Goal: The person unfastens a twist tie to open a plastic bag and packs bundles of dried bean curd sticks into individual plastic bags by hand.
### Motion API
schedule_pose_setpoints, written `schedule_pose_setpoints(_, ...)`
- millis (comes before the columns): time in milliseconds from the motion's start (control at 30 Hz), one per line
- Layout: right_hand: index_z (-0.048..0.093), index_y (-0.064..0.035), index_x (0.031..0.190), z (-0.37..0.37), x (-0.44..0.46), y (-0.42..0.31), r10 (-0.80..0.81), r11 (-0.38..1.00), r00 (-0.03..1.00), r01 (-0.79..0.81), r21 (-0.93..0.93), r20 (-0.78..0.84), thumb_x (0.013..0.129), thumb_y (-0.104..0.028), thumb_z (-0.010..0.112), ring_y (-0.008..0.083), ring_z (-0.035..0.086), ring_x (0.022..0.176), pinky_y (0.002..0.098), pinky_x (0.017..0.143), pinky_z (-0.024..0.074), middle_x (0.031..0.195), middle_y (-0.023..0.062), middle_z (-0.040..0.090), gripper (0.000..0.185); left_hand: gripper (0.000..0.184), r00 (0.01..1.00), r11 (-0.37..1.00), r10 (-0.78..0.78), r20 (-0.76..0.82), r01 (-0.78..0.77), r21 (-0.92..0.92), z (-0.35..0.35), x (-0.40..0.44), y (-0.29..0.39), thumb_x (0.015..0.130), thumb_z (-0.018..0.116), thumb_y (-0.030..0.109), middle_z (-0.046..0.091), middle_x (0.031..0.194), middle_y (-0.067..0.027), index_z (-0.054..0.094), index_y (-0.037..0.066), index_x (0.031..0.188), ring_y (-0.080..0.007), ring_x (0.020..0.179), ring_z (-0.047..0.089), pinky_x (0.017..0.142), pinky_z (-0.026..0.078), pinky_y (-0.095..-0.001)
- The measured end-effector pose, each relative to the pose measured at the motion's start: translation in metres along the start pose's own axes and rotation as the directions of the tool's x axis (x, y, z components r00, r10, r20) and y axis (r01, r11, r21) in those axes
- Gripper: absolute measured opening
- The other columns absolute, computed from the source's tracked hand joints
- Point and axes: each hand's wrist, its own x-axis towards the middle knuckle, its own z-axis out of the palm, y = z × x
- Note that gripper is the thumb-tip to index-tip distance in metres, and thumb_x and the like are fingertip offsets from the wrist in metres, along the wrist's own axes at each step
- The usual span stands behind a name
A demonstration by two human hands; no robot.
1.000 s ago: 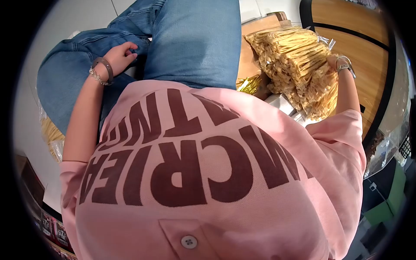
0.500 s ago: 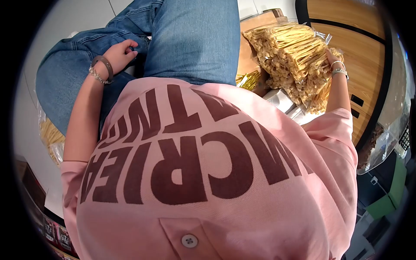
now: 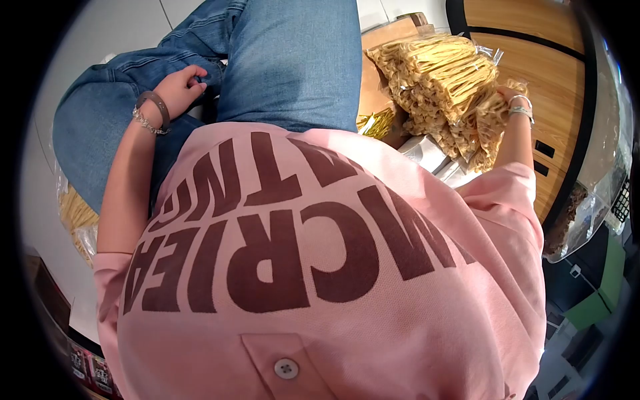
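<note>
My left hand (image 3: 177,92) rests on my jeans (image 3: 287,67), its fingers loosely curled and nothing visible in them. On the right, my right hand (image 3: 513,93) is closed at the edge of a clear plastic bag of yellow dried strips (image 3: 448,73); its fingertips are partly hidden by the bag. The strips look folded and stacked in bundles, with crinkled ends facing me. Under and behind the bag, a brown cardboard box (image 3: 379,97) shows.
Yellow-green strips (image 3: 377,123) and white packets (image 3: 423,153) lie below the bag. A wooden surface with a black edge (image 3: 550,87) stands at the right. Another bag of pale strips (image 3: 79,217) is at the far left. Something green (image 3: 600,287) is at lower right.
The view has shifted slightly, so everything sits a little further left. My right hand stays at the bag's edge, and my left hand keeps its curled pose.
</note>
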Motion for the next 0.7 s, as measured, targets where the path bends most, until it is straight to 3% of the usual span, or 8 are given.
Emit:
schedule_pose_setpoints(33, 0.062, -0.011, 0.11, 0.009, 0.008, 0.001, 0.051, 0.997, 0.998, -0.053, -0.052, -0.026, 0.069, -0.056, 0.059, 0.0209, 0.054, 0.105, 0.0395, 0.086, 0.0421, 0.12, 0.0079, 0.054, 0.061, 0.025, 1.0, 1.0, 0.004, 0.003, -0.004, -0.001, 0.0, 0.0, 0.0, 0.084, 0.054, 0.01, 0.052, 0.077, -0.0009, 0.052, 0.004, 0.109, -0.009, 0.07, 0.049, 0.068, 0.042, -0.0224)
schedule_pose_setpoints(100, 0.041, -0.0141, 0.132, 0.029, -0.036, -0.026, -0.05, 0.906, 0.917, -0.124, -0.404, -0.395, 0.071, -0.064, 0.047, 0.0234, 0.04, 0.123, 0.0386, 0.1, 0.0308, 0.137, 0.008, 0.038, 0.079, 0.025, 1.0, 1.0, 0.008, 0.001, -0.008, -0.01, -0.001, 0.001, 0.0, 0.084, 0.054, 0.009, 0.052, 0.077, -0.0008, 0.052, 0.003, 0.109, -0.0089, 0.07, 0.048, 0.068, 0.042, -0.0223)
schedule_pose_setpoints(133, 0.02, -0.0131, 0.14, 0.029, -0.033, -0.031, 0.009, 0.913, 0.946, -0.139, -0.382, -0.324, 0.072, -0.067, 0.041, 0.0266, 0.029, 0.13, 0.0373, 0.104, 0.025, 0.145, 0.0072, 0.022, 0.089, 0.025, 1.0, 1.0, 0.005, -0.002, -0.005, -0.019, -0.002, 0.001, 0.0, 0.084, 0.054, 0.009, 0.052, 0.077, -0.0007, 0.052, 0.003, 0.109, -0.0088, 0.07, 0.048, 0.068, 0.042, -0.0222)
schedule_pose_setpoints(233, 0.02, -0.0106, 0.14, 0.028, -0.015, -0.027, -0.055, 0.972, 0.967, -0.005, -0.236, -0.248, 0.073, -0.066, 0.042, 0.0274, 0.03, 0.129, 0.0386, 0.103, 0.0265, 0.144, 0.0081, 0.024, 0.09, 0.025, 1.0, 1.0, -0.008, 0.003, 0.009, -0.03, -0.001, -0.002, 0.001, 0.085, 0.053, 0.009, 0.051, 0.077, -0.0006, 0.052, 0.003, 0.109, -0.0086, 0.07, 0.048, 0.068, 0.042, -0.022)
schedule_pose_setpoints(367, 0.047, -0.0094, 0.127, 0.018, -0.019, -0.03, -0.032, 0.941, 0.973, -0.048, -0.335, -0.229, 0.072, -0.066, 0.046, 0.024, 0.045, 0.117, 0.0372, 0.095, 0.0362, 0.124, 0.0112, 0.051, 0.079, 0.025, 1.0, 1.0, -0.018, 0.012, 0.019, -0.014, -0.001, 0.0, 0.003, 0.085, 0.053, 0.009, 0.052, 0.077, -0.0005, 0.052, 0.003, 0.109, -0.0084, 0.07, 0.048, 0.067, 0.042, -0.0219)
schedule_pose_setpoints(500, 0.059, -0.01, 0.114, 0.01, 0.012, -0.019, -0.055, 0.982, 0.985, 0.024, -0.188, -0.163, 0.073, -0.062, 0.051, 0.0235, 0.05, 0.111, 0.036, 0.09, 0.0399, 0.114, 0.0128, 0.058, 0.067, 0.026, 1.0, 1.0, -0.018, 0.014, 0.018, -0.013, -0.001, -0.001, 0.002, 0.085, 0.053, 0.01, 0.052, 0.077, -0.0008, 0.052, 0.003, 0.11, -0.0086, 0.07, 0.049, 0.067, 0.042, -0.0222)
schedule_pose_setpoints(600, 0.054, -0.0055, 0.118, 0.006, 0.021, -0.016, -0.109, 0.97, 0.943, 0.031, -0.243, -0.316, 0.076, -0.058, 0.051, 0.0294, 0.054, 0.107, 0.0382, 0.089, 0.0406, 0.117, 0.0148, 0.056, 0.067, 0.026, 0.999, 0.999, -0.037, 0.023, 0.037, -0.002, -0.002, -0.002, 0.005, 0.085, 0.053, 0.011, 0.054, 0.077, -0.0018, 0.052, 0.003, 0.11, -0.0095, 0.071, 0.05, 0.067, 0.043, -0.0233)
schedule_pose_setpoints(700, 0.055, -0.0075, 0.117, 0.004, 0.002, -0.028, -0.357, 0.878, 0.763, 0.076, -0.474, -0.539, 0.076, -0.059, 0.05, 0.0324, 0.054, 0.107, 0.0396, 0.089, 0.0406, 0.118, 0.0149, 0.056, 0.066, 0.027, 1.0, 0.999, -0.03, 0.01, 0.029, 0.023, -0.002, -0.003, 0.007, 0.085, 0.054, 0.013, 0.055, 0.077, -0.0029, 0.051, 0.003, 0.11, -0.0108, 0.071, 0.051, 0.067, 0.043, -0.0246)
